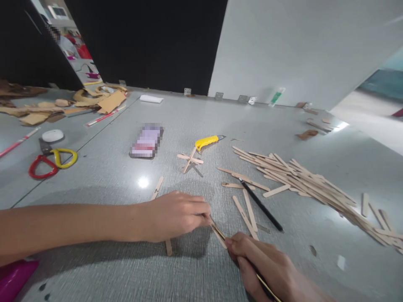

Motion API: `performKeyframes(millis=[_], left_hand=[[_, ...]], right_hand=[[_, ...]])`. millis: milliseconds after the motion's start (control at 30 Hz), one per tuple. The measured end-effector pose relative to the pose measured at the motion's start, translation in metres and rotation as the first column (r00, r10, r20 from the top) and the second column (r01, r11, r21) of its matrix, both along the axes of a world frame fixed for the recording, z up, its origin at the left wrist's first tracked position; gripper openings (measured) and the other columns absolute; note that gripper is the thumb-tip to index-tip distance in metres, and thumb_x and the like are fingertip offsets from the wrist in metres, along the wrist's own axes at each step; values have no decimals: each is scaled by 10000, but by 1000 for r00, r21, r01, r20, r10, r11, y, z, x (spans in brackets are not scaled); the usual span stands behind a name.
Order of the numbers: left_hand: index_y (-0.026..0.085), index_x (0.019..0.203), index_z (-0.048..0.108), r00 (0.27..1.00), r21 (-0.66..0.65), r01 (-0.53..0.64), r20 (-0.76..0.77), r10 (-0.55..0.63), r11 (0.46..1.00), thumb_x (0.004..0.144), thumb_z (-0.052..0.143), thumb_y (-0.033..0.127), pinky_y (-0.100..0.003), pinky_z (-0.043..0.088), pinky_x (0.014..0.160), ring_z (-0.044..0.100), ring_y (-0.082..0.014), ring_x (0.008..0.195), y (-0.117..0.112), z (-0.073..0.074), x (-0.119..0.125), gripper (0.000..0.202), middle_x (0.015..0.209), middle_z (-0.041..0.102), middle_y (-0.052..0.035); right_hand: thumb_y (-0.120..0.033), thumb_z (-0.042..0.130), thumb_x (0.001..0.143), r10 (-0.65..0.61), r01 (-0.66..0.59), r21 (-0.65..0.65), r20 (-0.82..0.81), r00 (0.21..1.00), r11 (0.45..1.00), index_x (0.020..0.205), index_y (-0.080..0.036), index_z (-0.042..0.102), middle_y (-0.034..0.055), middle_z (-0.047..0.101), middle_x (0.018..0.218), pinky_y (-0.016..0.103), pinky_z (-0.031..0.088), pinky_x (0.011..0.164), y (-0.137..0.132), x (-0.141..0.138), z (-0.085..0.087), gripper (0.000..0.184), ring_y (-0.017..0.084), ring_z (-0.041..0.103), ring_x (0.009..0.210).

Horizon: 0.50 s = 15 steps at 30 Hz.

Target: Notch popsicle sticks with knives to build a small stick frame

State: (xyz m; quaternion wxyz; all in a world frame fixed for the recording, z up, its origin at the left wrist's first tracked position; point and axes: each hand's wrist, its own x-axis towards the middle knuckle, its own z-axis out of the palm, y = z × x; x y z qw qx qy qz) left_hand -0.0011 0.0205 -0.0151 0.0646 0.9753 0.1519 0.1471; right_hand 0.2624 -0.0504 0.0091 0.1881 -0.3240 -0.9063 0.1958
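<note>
My left hand (181,212) is closed, its fingertips pinching one end of a wooden craft stick (221,240) low over the grey table. My right hand (267,264) grips a slim dark tool with a gold-coloured front (218,231), pen-like in shape. Its tip meets the stick beside my left fingertips, which hide the exact contact. Under my left wrist lies another craft stick (169,247), partly covered. A notched stick (157,187) shows just beyond that forearm. Farther out, a small cross of joined sticks (190,159) stands near a yellow utility knife (206,142).
To the right lie a heap of craft sticks (302,180) and a black pen-like tool (261,204). Scissors (52,161), a white mouse-shaped object (53,135) and a phone (147,141) are left. Cardboard scraps (111,102) lie at the back left, before upright panels (151,42).
</note>
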Motion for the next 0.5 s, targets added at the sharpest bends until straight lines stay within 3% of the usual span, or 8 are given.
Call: performKeyframes(millis=[300,500], left_hand=[[118,1137,698,1000,25,-1,1,1,1000,1073,462,107,-312,575,780,650,-187,933,-2,1,1,244,1060,706,-71],[118,1157,688,1000,-2,2,17,-2,1000,1041,535,85,-298,582,815,658,-182,977,-2,0,0,195,1077,705,-60]], right_hand=[[-32,417,941,2,-2,3,-65,998,1000,1034,-278,474,17,703,839,240,585,606,-1,2,7,269,161,718,688],[-51,422,963,11,-12,-14,-84,996,1000,1034,-278,493,29,730,871,242,590,601,1,5,6,248,167,739,716]])
